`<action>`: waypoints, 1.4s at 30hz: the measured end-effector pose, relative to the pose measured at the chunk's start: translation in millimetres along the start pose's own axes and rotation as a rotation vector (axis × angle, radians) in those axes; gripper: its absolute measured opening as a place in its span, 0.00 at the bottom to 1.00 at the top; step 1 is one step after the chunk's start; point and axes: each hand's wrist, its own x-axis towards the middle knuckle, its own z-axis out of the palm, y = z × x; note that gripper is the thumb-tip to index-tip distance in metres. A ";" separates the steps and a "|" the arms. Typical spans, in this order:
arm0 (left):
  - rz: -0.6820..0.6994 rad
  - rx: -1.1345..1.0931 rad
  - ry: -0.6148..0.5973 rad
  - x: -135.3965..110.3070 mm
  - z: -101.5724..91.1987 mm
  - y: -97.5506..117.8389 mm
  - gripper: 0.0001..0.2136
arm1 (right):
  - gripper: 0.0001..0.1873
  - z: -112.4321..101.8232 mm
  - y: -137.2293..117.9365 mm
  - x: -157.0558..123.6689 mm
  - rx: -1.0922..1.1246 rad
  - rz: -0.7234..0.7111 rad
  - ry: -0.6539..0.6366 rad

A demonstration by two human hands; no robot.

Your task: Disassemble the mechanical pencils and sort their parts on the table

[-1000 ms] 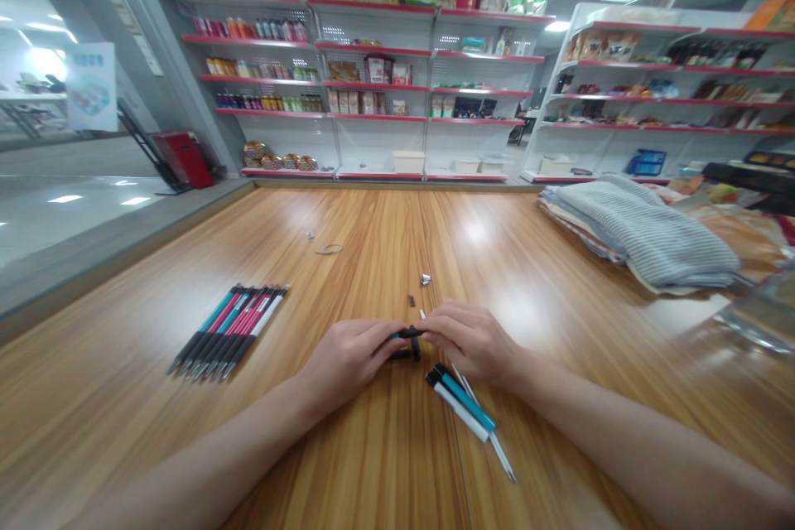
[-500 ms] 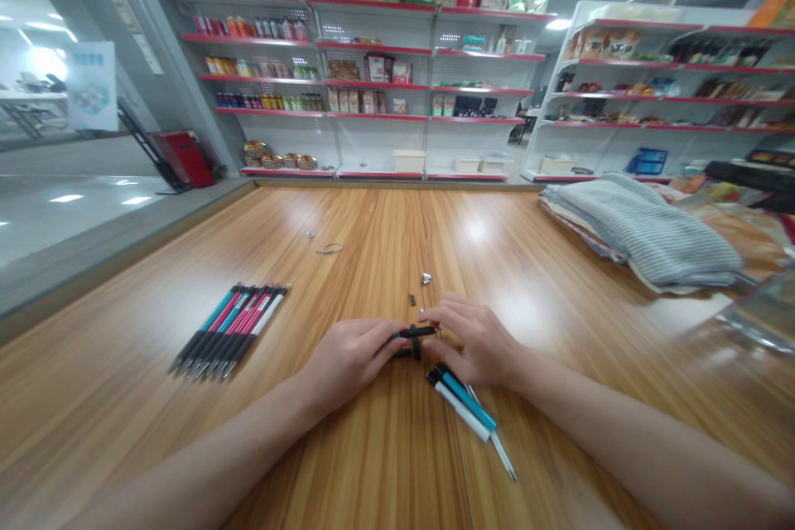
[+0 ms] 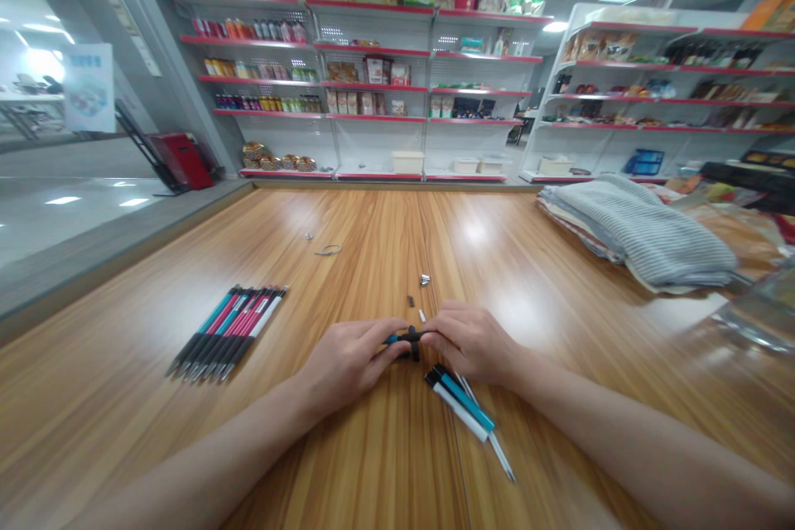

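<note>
My left hand [image 3: 348,358] and my right hand [image 3: 473,342] meet over the wooden table [image 3: 385,464], both pinched on a short blue and black pen part [image 3: 405,339] held level between them. Just under my right hand lie a white pen barrel [image 3: 456,410] and a teal pen barrel [image 3: 464,397], side by side, with thin refills beside them. Small loose bits sit just beyond my fingers: a white piece [image 3: 421,315], a dark piece [image 3: 411,300] and a metal tip [image 3: 425,279].
A neat row of several teal, pink and white pens [image 3: 228,331] lies at the left. A thin wire spring [image 3: 329,249] lies farther out. Folded striped cloth [image 3: 639,232] is stacked at the right. Store shelves [image 3: 373,83] stand behind.
My right fingers, spread half a second ago, have closed again on the pen part. The part sits slightly lower and its blue end shows.
</note>
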 end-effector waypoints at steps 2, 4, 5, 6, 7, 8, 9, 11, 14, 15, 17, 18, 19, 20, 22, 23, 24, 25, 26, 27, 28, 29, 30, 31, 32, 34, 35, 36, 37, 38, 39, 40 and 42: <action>-0.006 0.020 -0.019 0.3 -0.9 1.1 0.09 | 0.07 -0.9 -0.6 0.3 0.016 0.013 0.001; 0.004 0.049 -0.050 1.3 -2.1 2.1 0.07 | 0.08 -2.1 -1.8 0.7 0.041 0.021 -0.010; 0.016 0.065 -0.060 1.9 -2.7 2.3 0.06 | 0.09 -2.5 -2.3 0.8 0.046 0.017 -0.016; 0.027 0.076 -0.063 2.5 -3.2 2.4 0.07 | 0.08 -2.6 -2.6 0.8 0.041 0.008 -0.022; 0.034 0.080 -0.060 2.9 -3.6 2.4 0.07 | 0.07 -2.2 -2.7 0.6 0.028 -0.004 -0.024; 0.038 0.075 -0.050 3.2 -3.9 2.2 0.07 | 0.06 -1.6 -2.5 0.4 0.011 -0.016 -0.023; 0.041 0.064 -0.043 3.4 -4.2 2.1 0.07 | 0.06 -0.9 -2.1 0.1 -0.007 -0.022 -0.020; 0.045 0.049 -0.047 3.4 -4.7 2.1 0.09 | 0.08 0.2 -1.5 -0.5 -0.035 -0.031 -0.018; 0.044 0.093 -0.096 3.3 -5.5 2.5 0.08 | 0.08 -0.7 -2.1 -0.8 -0.024 -0.024 -0.020; 0.039 0.115 -0.109 3.4 -5.7 2.6 0.08 | 0.08 -1.5 -2.8 -0.7 -0.012 -0.019 -0.022; 0.033 0.142 -0.123 3.5 -5.8 2.5 0.09 | 0.09 -2.7 -4.0 -0.3 0.008 -0.018 -0.024; 0.031 0.140 -0.126 3.4 -5.7 2.3 0.09 | 0.09 -2.8 -4.4 -0.2 0.009 -0.020 -0.022; 0.029 0.131 -0.126 3.3 -5.6 2.1 0.09 | 0.08 -2.3 -4.5 -0.1 0.004 -0.024 -0.020; 0.027 0.118 -0.125 3.1 -5.5 2.0 0.08 | 0.08 -1.4 -4.3 -0.1 -0.007 -0.026 -0.015; 0.025 0.100 -0.123 2.6 -5.4 2.3 0.09 | 0.08 1.0 -3.3 -0.3 -0.039 -0.021 0.001; 0.025 0.102 -0.123 2.3 -5.4 2.8 0.09 | 0.09 2.1 -2.8 -0.4 -0.056 -0.019 0.009; 0.028 0.112 -0.127 2.2 -5.5 3.4 0.09 | 0.10 2.8 -2.3 -0.5 -0.071 -0.018 0.016; 0.033 0.129 -0.128 2.2 -5.6 4.1 0.08 | 0.11 2.9 -2.2 -0.5 -0.081 -0.017 0.018; 0.040 0.149 -0.131 2.3 -5.8 4.8 0.08 | 0.11 2.4 -2.3 -0.4 -0.084 -0.017 0.017; 0.048 0.169 -0.137 2.5 -6.0 5.4 0.08 | 0.12 1.2 -2.6 -0.2 -0.080 -0.021 0.008; 0.058 0.187 -0.143 2.8 -6.3 6.0 0.08 | 0.11 -0.3 -3.1 0.1 -0.070 -0.029 -0.007; 0.067 0.204 -0.150 3.1 -6.5 6.3 0.09 | 0.11 -2.0 -3.6 0.3 -0.058 -0.041 -0.027; 0.074 0.216 -0.154 3.4 -6.7 6.5 0.09 | 0.10 -3.6 -4.1 0.6 -0.046 -0.053 -0.048; 0.078 0.226 -0.157 3.6 -6.9 6.5 0.10 | 0.09 -4.6 -4.3 0.7 -0.038 -0.065 -0.064; 0.082 0.231 -0.157 3.9 -7.0 6.4 0.10 | 0.09 -5.1 -4.3 0.8 -0.037 -0.074 -0.074; 0.080 0.228 -0.155 4.2 -7.0 6.0 0.10 | 0.09 -4.2 -3.6 0.8 -0.053 -0.078 -0.072; 0.076 0.218 -0.157 4.4 -6.8 5.9 0.10 | 0.09 -3.0 -3.1 0.8 -0.069 -0.079 -0.061; 0.073 0.207 -0.160 4.4 -6.5 5.8 0.10 | 0.10 -1.8 -2.6 0.9 -0.088 -0.081 -0.048; 0.071 0.198 -0.162 4.4 -6.2 5.7 0.10 | 0.12 -0.8 -2.2 1.0 -0.108 -0.085 -0.036; 0.073 0.192 -0.162 4.4 -5.8 5.7 0.10 | 0.14 -0.1 -1.9 1.1 -0.124 -0.090 -0.029; 0.078 0.190 -0.161 4.3 -5.5 5.7 0.10 | 0.16 0.1 -2.0 1.3 -0.136 -0.097 -0.025; 0.085 0.191 -0.158 4.3 -5.3 5.7 0.10 | 0.17 -0.3 -2.3 1.4 -0.141 -0.102 -0.026; 0.099 0.195 -0.143 4.1 -5.2 5.5 0.09 | 0.17 -2.3 -3.7 1.6 -0.131 -0.104 -0.041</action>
